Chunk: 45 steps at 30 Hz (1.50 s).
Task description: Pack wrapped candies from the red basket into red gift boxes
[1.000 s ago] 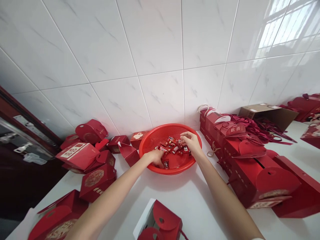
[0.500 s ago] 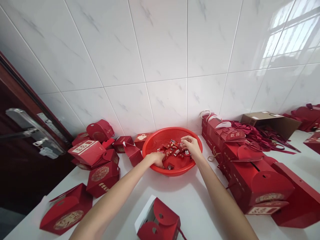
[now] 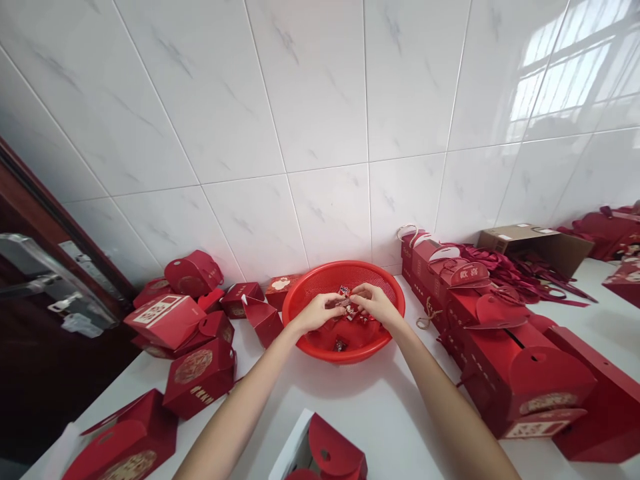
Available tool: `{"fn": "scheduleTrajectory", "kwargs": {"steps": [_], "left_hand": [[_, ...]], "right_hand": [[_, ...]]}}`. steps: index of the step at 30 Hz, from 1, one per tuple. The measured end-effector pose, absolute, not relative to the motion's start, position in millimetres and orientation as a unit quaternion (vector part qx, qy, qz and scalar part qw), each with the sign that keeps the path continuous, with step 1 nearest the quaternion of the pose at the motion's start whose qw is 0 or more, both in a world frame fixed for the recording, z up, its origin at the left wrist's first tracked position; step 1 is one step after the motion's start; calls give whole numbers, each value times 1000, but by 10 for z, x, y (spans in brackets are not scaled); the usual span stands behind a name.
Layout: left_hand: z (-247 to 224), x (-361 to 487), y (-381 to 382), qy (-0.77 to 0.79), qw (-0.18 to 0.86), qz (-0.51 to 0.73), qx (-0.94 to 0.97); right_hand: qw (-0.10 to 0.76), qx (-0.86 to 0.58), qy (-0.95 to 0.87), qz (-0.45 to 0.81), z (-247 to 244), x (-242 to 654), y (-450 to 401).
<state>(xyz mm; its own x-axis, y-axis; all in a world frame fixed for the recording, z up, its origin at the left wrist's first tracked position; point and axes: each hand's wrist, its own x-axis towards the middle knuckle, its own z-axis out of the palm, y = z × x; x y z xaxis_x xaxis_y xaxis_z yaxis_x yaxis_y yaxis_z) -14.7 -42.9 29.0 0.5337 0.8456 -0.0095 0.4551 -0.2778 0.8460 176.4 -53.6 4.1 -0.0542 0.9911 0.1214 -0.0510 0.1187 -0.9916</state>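
Small red wrapped candies (image 3: 350, 312) lie in a red plastic basket (image 3: 345, 355) with a perforated far wall. Over the basket, my left hand (image 3: 318, 313) is closed, thumb and fingers around a wrapped candy (image 3: 342, 303). Facing it, my right hand (image 3: 375, 305) bends its fingers in a pinch on candy wrappers; the fingers partly hide what they hold. The fingertips of both hands are close together. One dark-wrapped candy (image 3: 340, 345) rests apart near the basket's front. Toward me stands an open red gift box (image 3: 337, 443) with a white inside.
Several red gift boxes (image 3: 200, 377) crowd the left side of the white table (image 3: 320, 387). A row of closed red boxes (image 3: 480, 327) lines the right. Behind it are dark red ribbons (image 3: 505, 270) and a cardboard box (image 3: 545, 247). A tiled wall (image 3: 325, 213) bounds the back.
My left hand has lifted from the basket's left floor and moved right, toward my right hand. The right hand has shifted slightly left and down. The camera view has shifted a little.
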Motion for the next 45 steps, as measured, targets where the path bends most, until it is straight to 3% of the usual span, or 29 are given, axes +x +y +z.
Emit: {"fn": "scheduleTrajectory", "kwargs": {"steps": [9,13,17,27,33,39,45], "left_hand": [[152,-41,-350,424,453,283,731],[146,-92,-247,496,364,275,739],[275,-112,-32,530,249,179,791],[217,187,356,488,172,-48,854],[171,214,373,514,121,-124,840],[214,152,324,541,100,-126,825],[285,273,343,553,56,-44,830]], "right_hand": [[564,-437,-520,470,18,1760,-505],[624,-449,-463,441,47,1792,-511],[666,-462,-396,431,88,1829,-502],[693,-446,-341,452,146,1807,-509],[692,-443,-325,468,143,1801,-502],[700,-442,-297,477,122,1796,-474],[721,-431,-281,465,84,1805,-435]]}}
